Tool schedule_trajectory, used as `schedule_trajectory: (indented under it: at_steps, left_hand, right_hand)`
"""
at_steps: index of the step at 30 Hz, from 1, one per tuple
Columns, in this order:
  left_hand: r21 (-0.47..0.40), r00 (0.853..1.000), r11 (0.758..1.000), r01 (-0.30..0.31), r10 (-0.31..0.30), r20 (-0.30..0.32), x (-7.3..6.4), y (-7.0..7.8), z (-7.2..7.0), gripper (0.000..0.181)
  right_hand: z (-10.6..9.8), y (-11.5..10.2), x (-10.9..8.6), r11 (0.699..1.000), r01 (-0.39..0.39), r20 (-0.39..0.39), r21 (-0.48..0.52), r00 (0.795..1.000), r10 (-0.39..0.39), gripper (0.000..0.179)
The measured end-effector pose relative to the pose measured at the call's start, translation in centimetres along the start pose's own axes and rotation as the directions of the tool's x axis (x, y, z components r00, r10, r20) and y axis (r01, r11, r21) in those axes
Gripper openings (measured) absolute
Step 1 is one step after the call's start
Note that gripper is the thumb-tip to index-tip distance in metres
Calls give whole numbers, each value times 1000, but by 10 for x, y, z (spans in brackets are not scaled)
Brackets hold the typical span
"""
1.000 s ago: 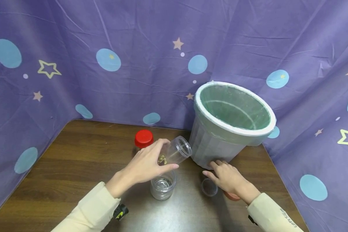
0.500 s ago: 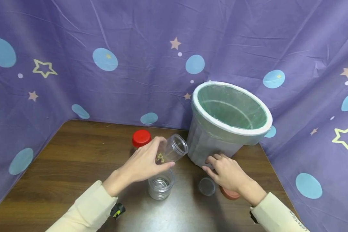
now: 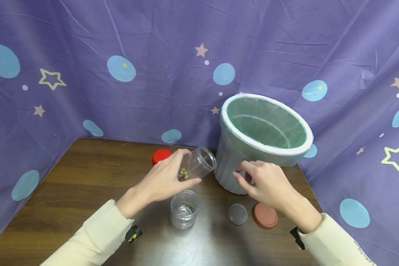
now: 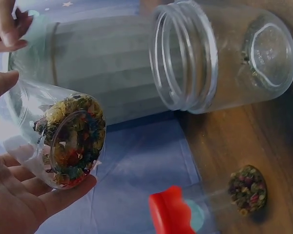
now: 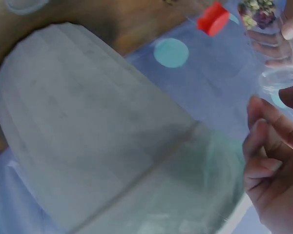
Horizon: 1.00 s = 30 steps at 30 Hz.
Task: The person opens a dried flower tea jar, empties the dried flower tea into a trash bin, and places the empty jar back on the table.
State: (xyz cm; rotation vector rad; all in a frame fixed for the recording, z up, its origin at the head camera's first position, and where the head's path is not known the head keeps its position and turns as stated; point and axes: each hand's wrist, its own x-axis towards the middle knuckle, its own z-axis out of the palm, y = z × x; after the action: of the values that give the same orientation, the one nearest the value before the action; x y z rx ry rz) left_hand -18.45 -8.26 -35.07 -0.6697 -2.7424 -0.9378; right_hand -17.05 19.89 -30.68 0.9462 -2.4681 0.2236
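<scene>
My left hand point(image 3: 161, 181) grips a clear plastic jar point(image 3: 199, 162), tilted with its uncapped mouth toward the right. Dried flower bits point(image 4: 71, 141) lie in its bottom end, as the left wrist view shows. Below it on the table stands a wider clear jar point(image 3: 185, 212), uncapped, with a few dark specks at its base. My right hand point(image 3: 266, 181) hovers in front of the bin, fingers loosely bent and holding nothing. On the table below that hand lie a small clear disc point(image 3: 237, 214) and a reddish-brown lid point(image 3: 265, 215).
A large pale bin point(image 3: 227, 166) lined with a greenish bag stands at the back right. Behind the left hand is a jar with a red lid point(image 3: 161, 156); dried flowers point(image 4: 247, 190) cover its bottom. A purple curtain point(image 3: 153, 74) hangs along the table's far edge.
My right hand has risen from low by the bin, uncovering the reddish-brown lid. My left hand has lifted the tilted jar slightly higher above the wider jar.
</scene>
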Motion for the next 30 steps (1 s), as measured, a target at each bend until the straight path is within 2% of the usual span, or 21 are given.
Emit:
schedule_trajectory:
  at_steps: [3,7,9,11,16,22,24,26,28,30]
  left_hand:
    - [13,1000,1000,-14,14,-8,4,2,-4,73]
    - [19,1000,999,-25,26,-15,10,6,-10,73]
    - [19,999,999,-31,31,-16,14,7,-13,73]
    - [28,999,999,-33,33,-22,17,9,-16,73]
    - [39,999,999,-30,31,-26,22,12,-18,72]
    - [38,999,999,-36,37,-24,26,13,-19,71]
    - [46,999,998,-36,38,-34,28,13,-21,71]
    - [53,998,998,-39,41,-44,30,14,-23,72]
    - [55,998,998,-43,46,-50,33,14,-25,72]
    - [55,997,997,-45,48,-55,35,14,-28,72]
  right_hand:
    - [-8,1,7,999,34,-96,5,995,-33,6]
    - [-18,7,16,997,69,-230,25,971,-61,7]
    - [-23,12,19,998,65,-267,17,962,-59,8]
    - [-28,18,21,999,34,-268,9,963,-31,8]
    - [-39,35,25,996,-92,-188,-5,978,89,6]
    - [-48,54,28,979,-202,-159,-31,968,195,9]
    - [-52,61,30,966,-256,-160,-35,956,247,12]
    - [-56,68,31,939,-341,-146,-38,932,332,17]
    - [-61,75,31,900,-433,-111,-42,898,427,24]
    - [-66,84,31,850,-524,-55,-59,852,521,33]
